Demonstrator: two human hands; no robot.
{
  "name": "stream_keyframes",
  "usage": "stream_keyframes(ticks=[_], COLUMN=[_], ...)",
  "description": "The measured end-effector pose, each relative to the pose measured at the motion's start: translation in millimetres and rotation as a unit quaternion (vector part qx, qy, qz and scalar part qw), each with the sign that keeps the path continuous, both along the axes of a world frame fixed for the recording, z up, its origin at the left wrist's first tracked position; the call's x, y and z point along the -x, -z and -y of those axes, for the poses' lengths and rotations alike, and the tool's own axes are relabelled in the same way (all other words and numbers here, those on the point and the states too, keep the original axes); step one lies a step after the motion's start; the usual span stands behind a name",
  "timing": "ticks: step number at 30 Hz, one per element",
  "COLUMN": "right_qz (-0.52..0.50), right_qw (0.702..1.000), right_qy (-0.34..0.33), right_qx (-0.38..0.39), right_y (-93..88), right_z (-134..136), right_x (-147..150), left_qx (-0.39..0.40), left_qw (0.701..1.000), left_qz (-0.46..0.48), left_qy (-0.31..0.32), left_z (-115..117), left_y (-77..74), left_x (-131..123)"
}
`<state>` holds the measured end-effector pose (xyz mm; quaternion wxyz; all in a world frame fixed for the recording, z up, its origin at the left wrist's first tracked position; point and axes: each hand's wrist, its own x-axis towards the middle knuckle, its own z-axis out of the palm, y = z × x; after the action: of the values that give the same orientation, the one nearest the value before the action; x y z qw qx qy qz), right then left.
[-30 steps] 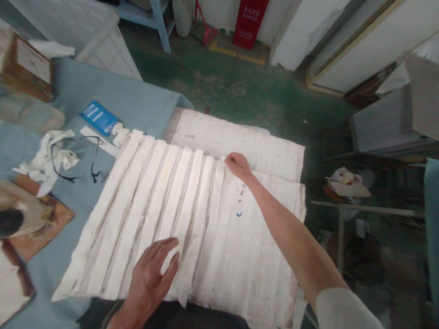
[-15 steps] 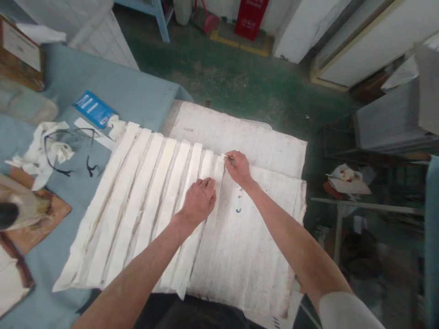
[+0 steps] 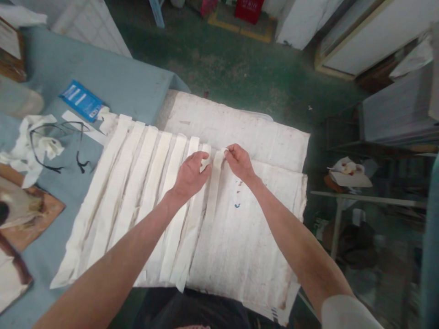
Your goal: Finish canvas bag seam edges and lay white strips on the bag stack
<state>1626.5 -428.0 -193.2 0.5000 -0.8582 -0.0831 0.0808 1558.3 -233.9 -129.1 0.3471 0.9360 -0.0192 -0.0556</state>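
Several long cream strips [image 3: 120, 183] lie side by side on a whitish, stained board [image 3: 236, 256]. My right hand [image 3: 239, 161] pinches the top end of a short cream strip [image 3: 215, 183], which hangs down over the board to the right of the row. Over the upper part of the rightmost strips is my left hand [image 3: 194, 173], its thumb and fingers apart, with nothing visible between them. Its fingertips are just left of the short strip.
On the blue-grey tablecloth [image 3: 113, 82] at left lie a blue packet [image 3: 82, 100], black-framed glasses [image 3: 46, 167], crumpled cloth [image 3: 51, 147] and a brown board [image 3: 51, 214]. A metal frame [image 3: 370, 197] stands at right, beyond the board.
My left hand has lifted off the short strip and moved up and left, its fingers opening. The short strip's top end is now raised and curled in my right hand. The view has shifted slightly.
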Motion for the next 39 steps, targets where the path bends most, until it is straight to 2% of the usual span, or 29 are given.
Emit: stream_keyframes(ticks=[5,12,17,27,39], right_qz=[-0.024,-0.039,-0.039,-0.092,-0.136], right_qw=[0.998,0.990,0.986,0.977,0.967], right_qy=[-0.013,-0.005,-0.001,-0.034,-0.051], right_qx=[-0.063,-0.137,-0.161,-0.189,-0.209], right_y=[-0.5,-4.4,-12.1,-22.5,-50.3], right_z=[3,-11,-12,-12,-9], right_x=[-4,23,22,18,19], left_qx=[0.045,0.034,0.024,0.064,0.107], left_qw=[0.997,0.988,0.982,0.980,0.983], left_qz=[-0.023,-0.066,-0.091,-0.124,-0.087], left_qy=[0.057,0.132,0.162,0.145,0.122], left_z=[-2,0,-4,-7,-3], left_y=[10.9,10.3,9.4,15.3,2.0], left_x=[-35,-35,-38,-32,-21])
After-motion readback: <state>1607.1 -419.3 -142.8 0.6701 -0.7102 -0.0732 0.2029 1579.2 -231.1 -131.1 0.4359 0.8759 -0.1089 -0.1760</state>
